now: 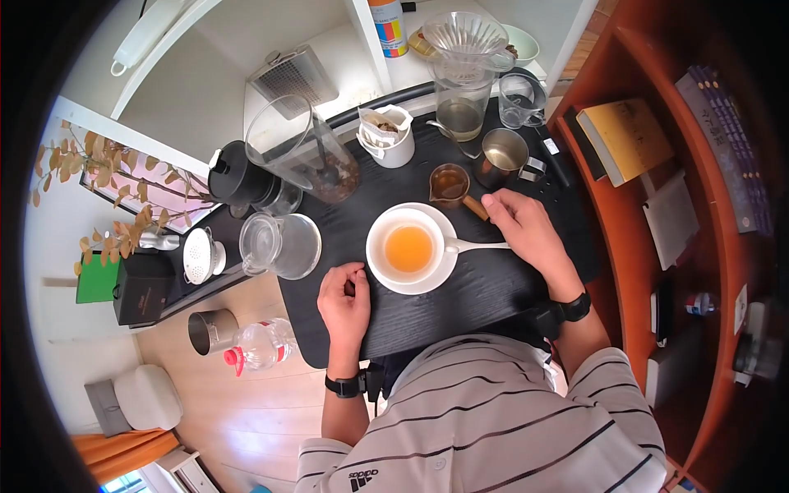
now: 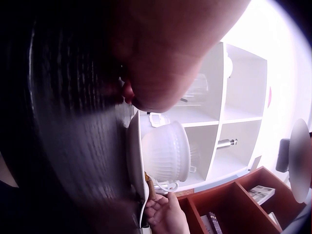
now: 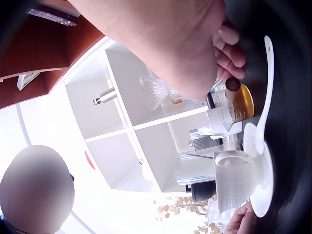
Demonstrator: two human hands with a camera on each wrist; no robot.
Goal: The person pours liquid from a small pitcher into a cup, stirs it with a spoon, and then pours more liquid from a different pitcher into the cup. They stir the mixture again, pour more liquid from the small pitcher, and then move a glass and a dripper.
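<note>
A white cup [image 1: 379,251] of amber liquid stands on a white saucer [image 1: 411,287]. On the saucer's right side lies a white spoon [image 3: 267,97], its handle jutting out toward my right hand [image 1: 530,230]. That hand rests on the black table with loosely bent fingers, near the wooden handle [image 1: 475,206] of a small glass pitcher [image 1: 449,182] holding brown liquid. Left of the cup, my left hand [image 1: 343,304] rests near the table edge, fingers loosely curled and holding nothing. In the left wrist view, its palm side blocks much of the scene.
Behind stand a metal pitcher [image 1: 503,156], a white mug with a drip bag [image 1: 390,148], a tall clear container [image 1: 329,177] and a glass dripper on a server [image 1: 460,99]. A glass server [image 1: 288,246] stands left, a red-brown shelf [image 1: 625,222] right. A plastic bottle [image 1: 265,343] is on the floor.
</note>
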